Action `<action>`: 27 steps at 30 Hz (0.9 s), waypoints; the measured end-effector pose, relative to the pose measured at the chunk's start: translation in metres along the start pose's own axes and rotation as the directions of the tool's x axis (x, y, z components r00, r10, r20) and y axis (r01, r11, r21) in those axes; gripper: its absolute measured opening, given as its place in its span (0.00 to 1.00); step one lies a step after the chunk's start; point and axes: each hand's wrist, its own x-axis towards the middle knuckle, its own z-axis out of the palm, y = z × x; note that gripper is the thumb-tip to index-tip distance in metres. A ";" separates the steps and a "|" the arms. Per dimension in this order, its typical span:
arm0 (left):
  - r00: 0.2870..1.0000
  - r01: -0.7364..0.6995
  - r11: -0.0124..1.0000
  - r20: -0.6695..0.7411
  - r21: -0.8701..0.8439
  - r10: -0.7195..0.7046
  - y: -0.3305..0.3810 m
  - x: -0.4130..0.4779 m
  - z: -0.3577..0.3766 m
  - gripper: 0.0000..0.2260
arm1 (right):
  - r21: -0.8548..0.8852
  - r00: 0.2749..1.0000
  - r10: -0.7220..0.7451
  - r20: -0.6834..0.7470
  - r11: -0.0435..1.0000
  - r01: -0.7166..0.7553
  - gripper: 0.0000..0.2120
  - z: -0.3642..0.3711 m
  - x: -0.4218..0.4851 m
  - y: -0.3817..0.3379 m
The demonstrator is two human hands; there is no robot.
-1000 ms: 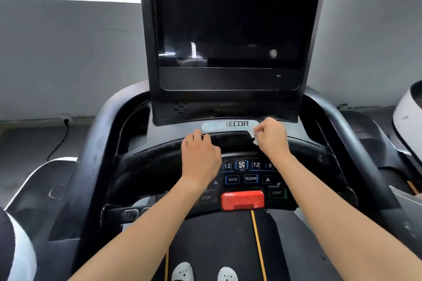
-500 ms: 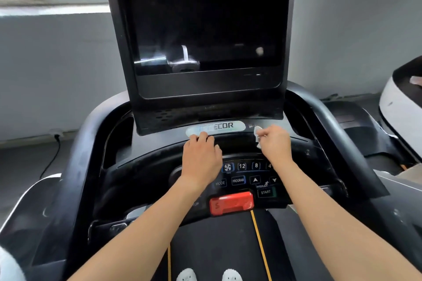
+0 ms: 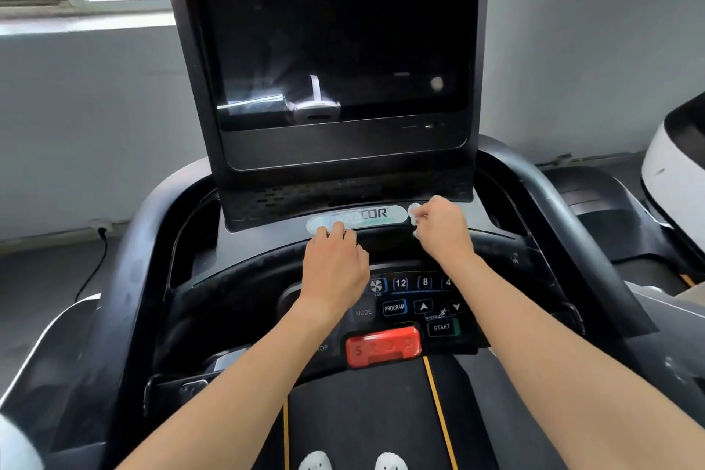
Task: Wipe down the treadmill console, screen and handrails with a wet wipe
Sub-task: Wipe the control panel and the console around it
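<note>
Left hand (image 3: 335,263) rests loose and palm-down on the front handrail (image 3: 244,273), fingertips touching the logo plate (image 3: 375,216), unmoved. Right hand (image 3: 442,229) pinches the wet wipe (image 3: 414,211) just right of that plate, whose end it covered earlier.

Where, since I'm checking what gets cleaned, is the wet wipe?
In the head view, the wet wipe is pinched in the right hand, right of centre, at the right end of the silver logo plate below the screen.

wipe (image 3: 414,211) – white, bunched, on console (image 3: 244,301) top R of logo (image 3: 375,214) | screen (image 3: 335,30) – dark, upright | handrails (image 3: 564,210) blk
</note>
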 end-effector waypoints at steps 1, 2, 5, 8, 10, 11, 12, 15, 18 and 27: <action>1.000 0.013 1.000 -0.001 0.003 -0.013 0.001 0.000 0.000 0.15 | -0.017 1.000 0.001 -0.017 1.000 -0.001 0.11 0.000 0.000 -0.004; 0.999 0.045 0.999 -0.002 -0.027 -0.045 0.000 0.000 0.000 0.13 | -0.038 0.999 -0.020 -0.030 0.999 0.018 0.11 0.002 0.000 -0.010; 0.984 0.158 0.973 -0.056 -0.168 -0.169 -0.001 0.002 -0.002 0.10 | -0.094 0.987 -0.156 -0.037 0.984 0.152 0.10 0.009 -0.005 -0.030; 0.985 0.159 0.963 -0.029 -0.217 -0.169 0.001 0.002 -0.007 0.10 | -0.156 0.937 -0.348 0.032 0.924 0.349 0.13 0.012 -0.011 -0.041; 0.982 0.182 0.953 0.003 -0.243 -0.187 0.000 0.003 -0.008 0.11 | -0.184 0.909 -0.410 0.066 0.891 0.415 0.14 0.012 -0.009 -0.039; 0.981 0.190 0.951 0.008 -0.245 -0.194 -0.001 0.003 -0.008 0.12 | -0.197 0.903 -0.423 0.079 0.881 0.430 0.14 0.012 -0.008 -0.035; 0.981 0.192 0.951 0.012 -0.241 -0.194 -0.001 0.003 -0.008 0.12 | -0.214 0.897 -0.433 0.089 0.871 0.441 0.15 0.013 -0.005 -0.031; 0.982 0.180 0.955 -0.016 -0.237 -0.189 0.000 0.002 -0.012 0.10 | -0.245 0.903 -0.427 0.054 0.871 0.427 0.17 0.013 0.001 -0.015; 0.982 0.182 0.958 -0.009 -0.224 -0.189 -0.001 0.001 -0.012 0.10 | -0.095 0.978 -0.175 -0.110 0.982 0.165 0.15 0.012 0.003 0.002; 0.947 0.321 0.919 0.083 -0.231 -0.310 0.010 0.017 -0.009 0.10 | -0.133 0.954 -0.298 -0.029 0.947 0.292 0.13 0.017 -0.006 -0.028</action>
